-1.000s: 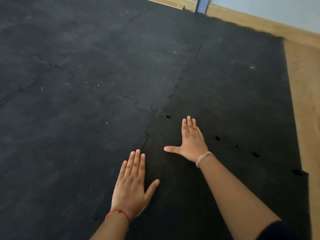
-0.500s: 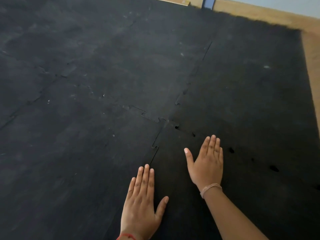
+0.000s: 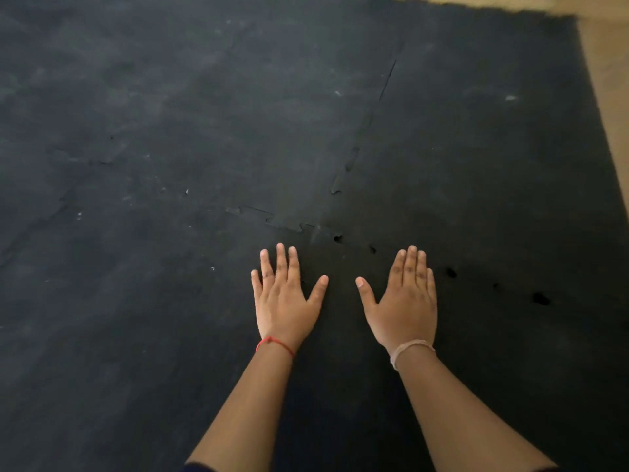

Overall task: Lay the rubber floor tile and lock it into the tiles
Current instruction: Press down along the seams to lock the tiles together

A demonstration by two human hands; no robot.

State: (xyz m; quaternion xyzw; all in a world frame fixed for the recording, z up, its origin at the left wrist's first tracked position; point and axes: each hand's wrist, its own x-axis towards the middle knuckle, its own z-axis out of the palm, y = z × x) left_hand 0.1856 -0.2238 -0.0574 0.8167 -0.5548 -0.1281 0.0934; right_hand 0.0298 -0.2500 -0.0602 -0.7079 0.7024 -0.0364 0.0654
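Rubber floor tile: matte black, jigsaw-toothed edge.

Both palms lie flat on the black rubber floor tile, fingers spread and pointing away. The left hand wears a red thread at the wrist, the right hand a pale band. Beyond the fingertips a jigsaw seam shows small dark gaps. Bare tan floor lies at far right.

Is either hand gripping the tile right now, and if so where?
Nothing is held. The left hand and right hand both lie flat, fingers spread, palms down on the tile, just short of its seam.
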